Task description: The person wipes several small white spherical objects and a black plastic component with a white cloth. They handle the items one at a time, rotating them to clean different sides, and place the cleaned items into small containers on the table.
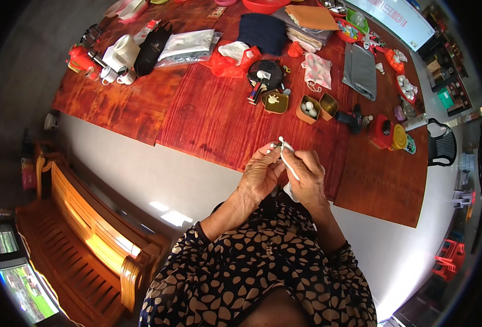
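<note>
Just past the table's near edge, both my hands are close together at chest height. My left hand (260, 175) is closed in a pinch on a small item with rounded white tips (273, 145); its body is mostly hidden by the fingers, so I cannot tell its kind. A white cloth (291, 162) is gripped in my right hand (308, 177), one end pressed against the small item and the other hanging below the palm. Beyond the hands stand an open box (276, 103) with small whitish pieces, a box (308, 109) with white balls, and another open box (328, 106).
A black paddle (265, 74) with a white ball lies behind the boxes on the red wooden table (208, 120). Mugs (109, 75), packaged cloth (189, 43) and folded fabrics (312, 19) sit farther back. A wooden bench (83, 240) stands left, a black chair (442, 143) right.
</note>
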Demonstrator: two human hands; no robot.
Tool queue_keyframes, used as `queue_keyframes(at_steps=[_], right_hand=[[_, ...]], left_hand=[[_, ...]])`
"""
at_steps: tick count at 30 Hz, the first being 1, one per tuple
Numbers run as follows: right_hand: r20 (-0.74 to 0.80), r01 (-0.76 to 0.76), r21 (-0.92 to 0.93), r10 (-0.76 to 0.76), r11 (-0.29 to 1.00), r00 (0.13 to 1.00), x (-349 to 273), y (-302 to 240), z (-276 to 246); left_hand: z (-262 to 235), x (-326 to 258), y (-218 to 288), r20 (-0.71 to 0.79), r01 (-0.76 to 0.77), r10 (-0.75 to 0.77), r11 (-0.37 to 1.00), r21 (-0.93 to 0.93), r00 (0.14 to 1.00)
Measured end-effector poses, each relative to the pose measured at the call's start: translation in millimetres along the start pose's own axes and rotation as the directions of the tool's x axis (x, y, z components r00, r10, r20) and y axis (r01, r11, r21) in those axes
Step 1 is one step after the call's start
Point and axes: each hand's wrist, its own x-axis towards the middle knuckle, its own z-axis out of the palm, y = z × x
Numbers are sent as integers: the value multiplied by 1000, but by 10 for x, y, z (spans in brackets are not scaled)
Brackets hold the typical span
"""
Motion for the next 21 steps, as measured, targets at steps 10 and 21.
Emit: queue_keyframes(at_steps=[10,21], right_hand=[[53,-246,360,243,900,968,34,-110,-270],[222,-600,564,596,567,772,95,-90,-161]], left_hand=[[103,8,34,-37,-72,70,996,-52,997],[122,-61,1,102,-95,78,979,178,992]])
